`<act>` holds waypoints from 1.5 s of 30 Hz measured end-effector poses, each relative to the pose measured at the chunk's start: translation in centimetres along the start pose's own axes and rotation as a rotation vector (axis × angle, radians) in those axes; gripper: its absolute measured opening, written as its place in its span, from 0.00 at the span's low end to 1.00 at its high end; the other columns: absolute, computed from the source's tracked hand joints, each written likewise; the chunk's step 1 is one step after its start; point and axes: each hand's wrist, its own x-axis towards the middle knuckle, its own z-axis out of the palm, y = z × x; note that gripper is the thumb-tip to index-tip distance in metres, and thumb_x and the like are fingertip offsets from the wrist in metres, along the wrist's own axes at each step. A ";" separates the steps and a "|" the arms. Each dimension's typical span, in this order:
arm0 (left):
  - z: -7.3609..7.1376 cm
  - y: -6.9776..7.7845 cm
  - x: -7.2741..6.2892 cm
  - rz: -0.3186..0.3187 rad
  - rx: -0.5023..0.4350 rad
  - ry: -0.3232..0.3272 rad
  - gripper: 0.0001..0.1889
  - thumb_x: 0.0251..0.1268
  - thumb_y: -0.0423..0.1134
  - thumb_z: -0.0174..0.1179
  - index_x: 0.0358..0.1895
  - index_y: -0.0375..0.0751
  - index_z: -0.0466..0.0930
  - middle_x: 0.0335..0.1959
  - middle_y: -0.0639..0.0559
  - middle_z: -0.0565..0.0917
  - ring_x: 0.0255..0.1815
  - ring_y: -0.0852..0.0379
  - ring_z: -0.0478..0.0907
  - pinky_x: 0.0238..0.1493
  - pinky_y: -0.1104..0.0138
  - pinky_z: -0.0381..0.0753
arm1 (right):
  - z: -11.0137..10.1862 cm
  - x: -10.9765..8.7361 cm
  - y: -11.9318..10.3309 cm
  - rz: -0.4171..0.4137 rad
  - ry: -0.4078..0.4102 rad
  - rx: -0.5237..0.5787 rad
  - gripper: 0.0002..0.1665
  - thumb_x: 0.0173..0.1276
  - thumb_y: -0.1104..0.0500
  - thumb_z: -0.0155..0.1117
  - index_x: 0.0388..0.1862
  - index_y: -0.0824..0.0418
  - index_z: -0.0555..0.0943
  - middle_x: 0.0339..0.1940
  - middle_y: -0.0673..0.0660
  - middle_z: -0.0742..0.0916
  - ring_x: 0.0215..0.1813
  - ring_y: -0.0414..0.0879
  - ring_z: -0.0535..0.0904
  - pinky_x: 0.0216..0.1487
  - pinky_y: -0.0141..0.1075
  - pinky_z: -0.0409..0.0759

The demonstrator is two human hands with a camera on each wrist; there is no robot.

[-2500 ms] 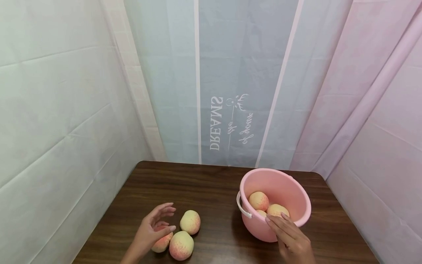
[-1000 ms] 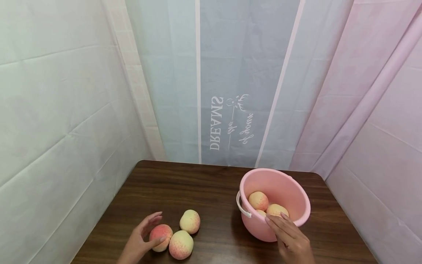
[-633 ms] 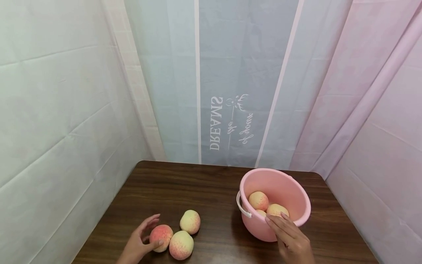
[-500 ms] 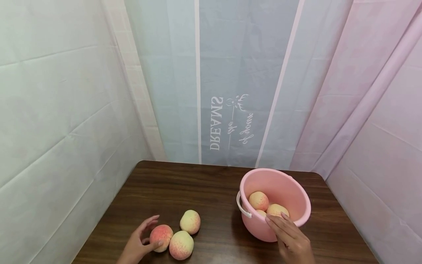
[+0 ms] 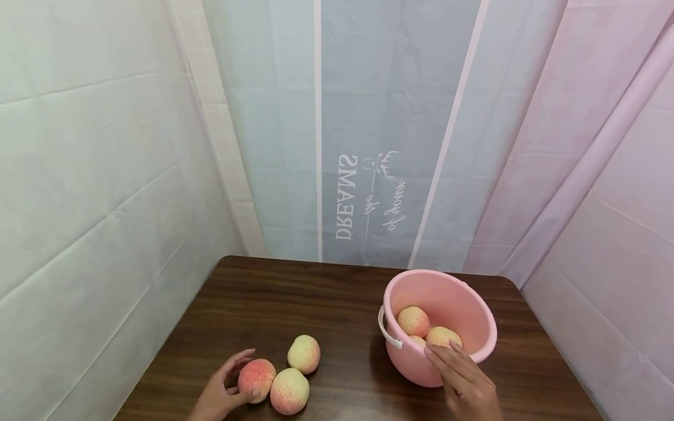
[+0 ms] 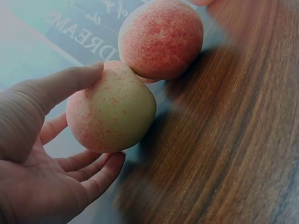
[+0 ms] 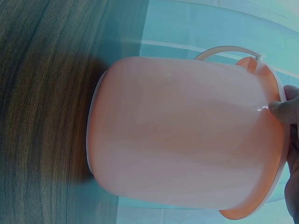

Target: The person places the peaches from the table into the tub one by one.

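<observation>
My left hand (image 5: 220, 390) holds a peach (image 5: 257, 380) with a red blush at the table's near left, thumb on one side and fingers round the other. In the left wrist view that peach (image 6: 112, 109) shows pale yellow-green with pink specks, the thumb pressed to its top. Two more peaches lie beside it, a near peach (image 5: 289, 390) and a farther peach (image 5: 303, 354). On the right, my right hand (image 5: 470, 386) pinches the near rim of a pink bucket (image 5: 416, 367). Inside are several peaches, one of them a red-speckled peach (image 5: 413, 321); the rim partly hides another.
The bucket's white handle (image 5: 388, 328) hangs down its left side. Everything stands on a dark wood-grain table (image 5: 316, 292) with rounded far corners. A printed curtain (image 5: 389, 117) hangs behind it, with pale cloth (image 5: 105, 175) along both sides.
My left hand has come down and left from over the red-blushed peach, and its thumb and fingers have closed round it. The right hand stays on the bucket's rim.
</observation>
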 end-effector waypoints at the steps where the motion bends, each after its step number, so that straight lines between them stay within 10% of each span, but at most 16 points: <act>1: 0.0 0.0 0.0 -0.005 -0.005 -0.009 0.40 0.59 0.40 0.74 0.74 0.41 0.65 0.65 0.35 0.72 0.61 0.42 0.73 0.46 0.57 0.83 | 0.0 0.0 -0.1 0.003 -0.002 0.001 0.22 0.82 0.57 0.53 0.43 0.72 0.88 0.46 0.63 0.90 0.57 0.43 0.83 0.70 0.35 0.69; 22: 0.3 -0.3 0.2 -0.072 -0.027 -0.048 0.40 0.58 0.42 0.75 0.73 0.37 0.66 0.69 0.35 0.71 0.66 0.37 0.72 0.53 0.51 0.82 | -0.1 0.6 -0.1 -0.041 0.030 0.015 0.19 0.81 0.60 0.54 0.42 0.73 0.88 0.46 0.62 0.90 0.57 0.43 0.83 0.70 0.35 0.69; 45: 0.0 1.1 0.5 0.038 0.024 0.075 0.36 0.52 0.36 0.78 0.67 0.40 0.75 0.62 0.46 0.79 0.60 0.55 0.75 0.54 0.69 0.76 | 0.0 0.5 -0.1 -0.048 0.036 0.028 0.19 0.80 0.60 0.55 0.42 0.73 0.88 0.45 0.64 0.90 0.57 0.44 0.84 0.70 0.36 0.69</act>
